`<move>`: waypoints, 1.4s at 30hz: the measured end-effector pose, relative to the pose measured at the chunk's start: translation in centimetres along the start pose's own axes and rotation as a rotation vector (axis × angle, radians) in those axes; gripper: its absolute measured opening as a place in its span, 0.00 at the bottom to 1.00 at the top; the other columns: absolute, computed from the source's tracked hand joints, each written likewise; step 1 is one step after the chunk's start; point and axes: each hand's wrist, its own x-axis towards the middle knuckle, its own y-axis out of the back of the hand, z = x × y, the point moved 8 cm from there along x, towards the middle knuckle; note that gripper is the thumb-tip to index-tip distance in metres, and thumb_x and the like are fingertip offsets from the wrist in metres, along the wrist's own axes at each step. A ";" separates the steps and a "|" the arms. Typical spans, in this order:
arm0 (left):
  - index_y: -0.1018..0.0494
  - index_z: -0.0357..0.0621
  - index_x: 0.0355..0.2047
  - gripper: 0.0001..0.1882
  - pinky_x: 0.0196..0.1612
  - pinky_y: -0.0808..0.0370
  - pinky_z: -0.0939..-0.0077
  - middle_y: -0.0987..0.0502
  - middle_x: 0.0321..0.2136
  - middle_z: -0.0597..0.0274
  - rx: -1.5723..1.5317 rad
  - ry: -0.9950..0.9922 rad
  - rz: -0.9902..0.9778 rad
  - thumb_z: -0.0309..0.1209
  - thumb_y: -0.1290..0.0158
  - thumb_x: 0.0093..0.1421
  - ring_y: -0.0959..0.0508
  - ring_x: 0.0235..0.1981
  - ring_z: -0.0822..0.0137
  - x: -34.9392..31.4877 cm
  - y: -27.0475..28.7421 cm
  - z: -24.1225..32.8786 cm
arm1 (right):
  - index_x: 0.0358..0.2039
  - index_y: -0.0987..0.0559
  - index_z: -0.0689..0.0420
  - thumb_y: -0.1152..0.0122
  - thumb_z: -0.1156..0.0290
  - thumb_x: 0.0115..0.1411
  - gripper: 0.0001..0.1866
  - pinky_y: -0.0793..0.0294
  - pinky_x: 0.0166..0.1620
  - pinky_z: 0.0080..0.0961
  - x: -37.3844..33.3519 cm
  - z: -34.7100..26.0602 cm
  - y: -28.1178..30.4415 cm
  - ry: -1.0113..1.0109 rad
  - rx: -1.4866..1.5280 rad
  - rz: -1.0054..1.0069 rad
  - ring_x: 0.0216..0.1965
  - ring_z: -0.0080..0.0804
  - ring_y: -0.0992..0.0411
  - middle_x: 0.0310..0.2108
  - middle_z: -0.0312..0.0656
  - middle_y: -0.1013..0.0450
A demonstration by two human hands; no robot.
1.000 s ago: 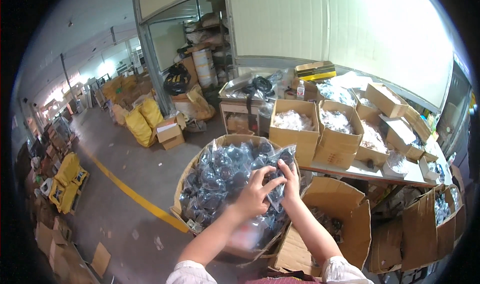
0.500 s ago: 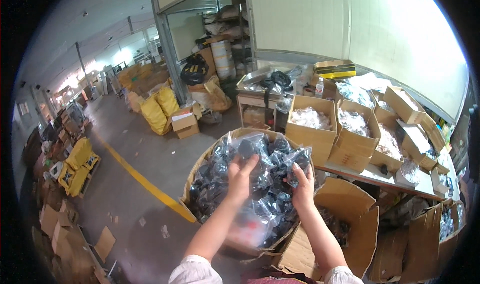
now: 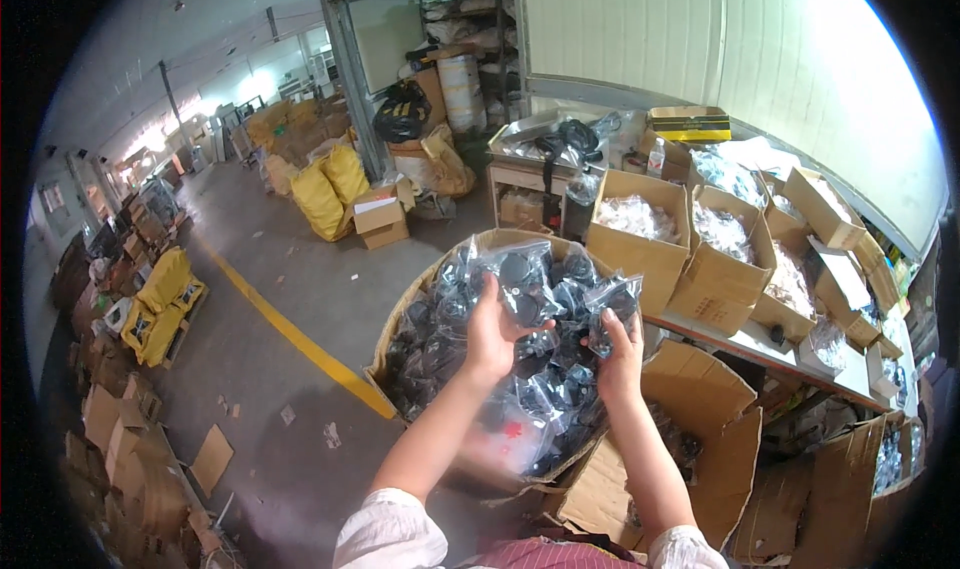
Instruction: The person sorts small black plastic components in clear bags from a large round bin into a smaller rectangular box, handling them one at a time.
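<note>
My left hand is closed on a clear plastic bag with black round parts inside. Its thumb lies on the near side of the bag, and the other fingers are partly behind it. To the right, my right hand pinches a smaller clear zip bag with a dark part in it. Both hands are raised over a big round-sided cardboard carton, heaped with similar bags of black parts. A blurred clear bag with red marks lies at the carton's near side.
An open cardboard box stands against the carton's right side. Beyond it, a long table bears several boxes of bagged parts. Yellow sacks and a small carton stand on the floor at the far left, past a yellow floor line.
My left hand has turned and its bag now shows more of its black parts. My right hand still holds its zip bag. The whole view has shifted slightly.
</note>
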 end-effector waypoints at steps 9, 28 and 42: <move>0.32 0.45 0.56 0.31 0.42 0.16 0.53 0.20 0.42 0.60 0.022 0.000 0.015 0.58 0.63 0.72 0.19 0.45 0.62 -0.5 -0.6 0.4 | 0.53 0.27 0.52 0.35 0.68 0.63 0.19 0.21 0.35 0.25 -0.3 -0.2 -0.3 0.005 0.013 -0.011 0.40 0.24 0.24 0.43 0.34 0.24; 0.30 0.35 0.56 0.30 0.59 0.23 0.47 0.21 0.50 0.47 -0.113 0.054 0.002 0.52 0.59 0.73 0.22 0.54 0.52 0.0 -0.2 0.5 | 0.53 0.27 0.51 0.35 0.67 0.63 0.19 0.21 0.36 0.26 -0.1 -0.1 -0.1 -0.021 -0.012 -0.010 0.41 0.24 0.24 0.43 0.33 0.24; 0.27 0.37 0.52 0.18 0.59 0.24 0.51 0.20 0.47 0.53 -0.095 0.060 0.053 0.38 0.50 0.71 0.20 0.51 0.55 0.3 0.7 -0.3 | 0.53 0.27 0.52 0.35 0.67 0.63 0.19 0.21 0.35 0.25 0.1 -0.1 0.0 -0.001 -0.001 -0.024 0.41 0.25 0.24 0.43 0.33 0.24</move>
